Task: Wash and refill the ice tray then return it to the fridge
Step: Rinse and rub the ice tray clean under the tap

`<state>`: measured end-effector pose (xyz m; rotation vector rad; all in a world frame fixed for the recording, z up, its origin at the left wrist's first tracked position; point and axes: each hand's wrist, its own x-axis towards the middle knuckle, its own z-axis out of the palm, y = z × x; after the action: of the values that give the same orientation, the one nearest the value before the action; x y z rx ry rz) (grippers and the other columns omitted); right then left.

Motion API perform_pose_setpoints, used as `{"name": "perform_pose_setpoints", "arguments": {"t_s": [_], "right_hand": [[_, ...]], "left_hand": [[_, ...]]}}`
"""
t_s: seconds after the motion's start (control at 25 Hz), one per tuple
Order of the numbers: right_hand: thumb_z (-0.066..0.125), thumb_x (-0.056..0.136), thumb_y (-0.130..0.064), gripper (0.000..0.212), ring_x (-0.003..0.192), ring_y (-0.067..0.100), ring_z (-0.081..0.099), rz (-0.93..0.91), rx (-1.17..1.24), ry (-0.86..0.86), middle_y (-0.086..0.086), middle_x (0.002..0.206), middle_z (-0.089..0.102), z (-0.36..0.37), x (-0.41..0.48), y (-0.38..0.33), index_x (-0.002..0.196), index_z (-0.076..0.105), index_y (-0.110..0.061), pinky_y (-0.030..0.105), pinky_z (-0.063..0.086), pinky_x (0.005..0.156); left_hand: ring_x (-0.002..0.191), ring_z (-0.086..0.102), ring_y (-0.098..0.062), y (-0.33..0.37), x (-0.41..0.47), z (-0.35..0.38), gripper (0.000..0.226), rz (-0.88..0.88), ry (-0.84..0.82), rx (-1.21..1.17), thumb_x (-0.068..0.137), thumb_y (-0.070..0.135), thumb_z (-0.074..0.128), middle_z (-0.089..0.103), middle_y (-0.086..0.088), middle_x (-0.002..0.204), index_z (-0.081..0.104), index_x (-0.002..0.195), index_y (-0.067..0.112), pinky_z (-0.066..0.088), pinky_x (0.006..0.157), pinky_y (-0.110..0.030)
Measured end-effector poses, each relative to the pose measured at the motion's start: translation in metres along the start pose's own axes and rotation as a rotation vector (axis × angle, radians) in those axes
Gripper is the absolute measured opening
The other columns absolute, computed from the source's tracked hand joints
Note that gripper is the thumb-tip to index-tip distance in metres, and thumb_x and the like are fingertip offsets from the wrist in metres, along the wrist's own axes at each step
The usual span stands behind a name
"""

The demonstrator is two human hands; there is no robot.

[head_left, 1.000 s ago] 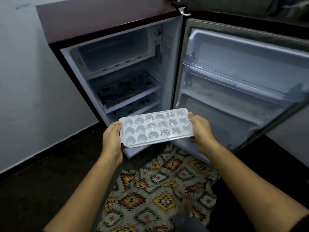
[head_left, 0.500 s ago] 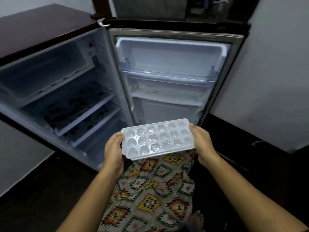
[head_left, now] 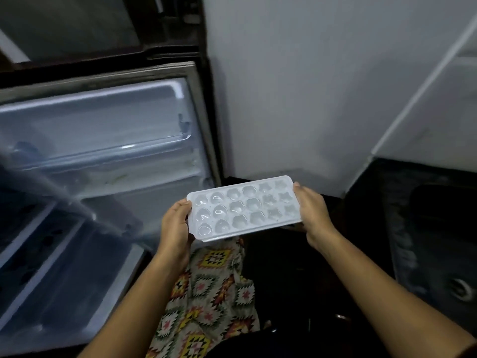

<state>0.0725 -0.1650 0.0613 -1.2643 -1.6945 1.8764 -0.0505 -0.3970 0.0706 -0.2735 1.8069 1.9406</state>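
A white plastic ice tray [head_left: 244, 208] with several shaped cells is held level in front of me, low in the middle of the view. My left hand [head_left: 176, 226] grips its left short end and my right hand [head_left: 311, 211] grips its right short end. Some cells glint, but I cannot tell what they hold. The small fridge [head_left: 59, 267] stands open at the left, its shelves blurred. Its open door [head_left: 108, 140] with door shelves is behind and left of the tray.
A pale wall [head_left: 296, 86] fills the upper right, meeting a dark floor [head_left: 296, 267]. A dark mat or object [head_left: 438, 228] lies at the right. My patterned garment [head_left: 211, 293] hangs below the tray.
The view has swung to the right: the fridge and its door slid to the left and the wall came into view. The tray stays held in both hands.
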Motion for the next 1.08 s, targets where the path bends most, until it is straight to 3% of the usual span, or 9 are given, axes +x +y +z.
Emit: {"name": "perform_pose_setpoints", "arguments": {"t_s": [0.08,0.24,0.4,0.56,0.64,0.76,0.84,1.0,1.08], "right_hand": [[0.051,0.107,-0.033,0.035,0.075,0.015,0.072,-0.006,0.022,0.064,0.0,0.084,0.077,-0.031,0.012,-0.004,0.091,0.071,-0.01,0.03,0.054,0.069],[0.053,0.105,-0.036,0.04,0.082,0.022,0.071,0.002,0.087,0.196,0.004,0.088,0.075,-0.085,0.035,-0.006,0.097,0.069,-0.001,0.034,0.053,0.075],[0.052,0.106,-0.035,0.035,0.074,0.017,0.068,0.054,0.153,0.309,0.002,0.084,0.073,-0.121,0.05,-0.007,0.095,0.069,-0.006,0.022,0.046,0.054],[0.051,0.106,-0.039,0.038,0.073,0.015,0.069,0.112,0.195,0.464,0.001,0.09,0.076,-0.152,0.063,-0.007,0.098,0.069,-0.007,0.024,0.044,0.056],[0.05,0.107,-0.036,0.034,0.065,0.011,0.072,0.134,0.246,0.552,0.002,0.089,0.078,-0.164,0.065,-0.01,0.095,0.07,-0.012,0.02,0.046,0.048],[0.049,0.108,-0.034,0.034,0.058,0.008,0.071,0.152,0.322,0.692,0.003,0.087,0.077,-0.182,0.062,-0.018,0.098,0.07,-0.01,0.017,0.045,0.043],[0.048,0.108,-0.036,0.037,0.062,0.012,0.069,0.167,0.35,0.783,0.001,0.086,0.075,-0.194,0.058,-0.021,0.104,0.069,-0.006,0.023,0.044,0.051],[0.048,0.107,-0.039,0.039,0.064,0.008,0.065,0.175,0.405,0.985,0.0,0.085,0.073,-0.22,0.038,-0.005,0.103,0.068,-0.005,0.025,0.044,0.057],[0.05,0.106,-0.039,0.043,0.07,0.015,0.065,0.164,0.45,1.054,0.005,0.086,0.069,-0.233,0.024,0.007,0.102,0.064,0.001,0.026,0.044,0.061]], "left_hand": [[0.068,0.069,-0.018,-0.001,0.008,0.038,0.02,-0.002,-0.071,0.037,0.107,0.012,0.045,0.072,-0.011,0.092,0.063,0.113,0.005,0.055,0.053,-0.03],[0.079,0.067,-0.027,-0.003,0.024,0.105,0.026,-0.007,-0.193,0.102,0.105,0.011,0.046,0.069,-0.016,0.102,0.064,0.12,0.0,0.05,0.062,-0.033],[0.084,0.067,-0.028,0.0,0.045,0.164,0.023,-0.015,-0.312,0.181,0.102,0.009,0.048,0.072,-0.014,0.098,0.068,0.11,0.002,0.053,0.064,-0.033],[0.089,0.067,-0.03,0.0,0.072,0.228,0.02,-0.038,-0.47,0.257,0.103,0.011,0.049,0.072,-0.014,0.099,0.068,0.106,0.005,0.053,0.077,-0.041],[0.09,0.065,-0.031,0.001,0.085,0.262,0.019,-0.045,-0.546,0.295,0.103,0.011,0.049,0.071,-0.014,0.098,0.067,0.101,0.007,0.051,0.079,-0.043],[0.084,0.066,-0.03,0.005,0.093,0.315,0.017,-0.071,-0.682,0.349,0.104,0.012,0.05,0.07,-0.013,0.094,0.066,0.102,0.007,0.055,0.069,-0.037],[0.076,0.067,-0.025,0.004,0.094,0.347,0.017,-0.074,-0.773,0.4,0.104,0.012,0.049,0.07,-0.01,0.091,0.066,0.102,0.008,0.054,0.058,-0.03],[0.081,0.071,-0.026,-0.013,0.081,0.405,0.023,-0.072,-0.998,0.513,0.103,0.014,0.049,0.075,-0.01,0.095,0.068,0.112,0.003,0.055,0.055,-0.029],[0.073,0.072,-0.021,-0.025,0.065,0.427,0.021,-0.092,-1.079,0.543,0.105,0.013,0.05,0.077,-0.006,0.088,0.069,0.107,0.007,0.056,0.052,-0.028]]}}
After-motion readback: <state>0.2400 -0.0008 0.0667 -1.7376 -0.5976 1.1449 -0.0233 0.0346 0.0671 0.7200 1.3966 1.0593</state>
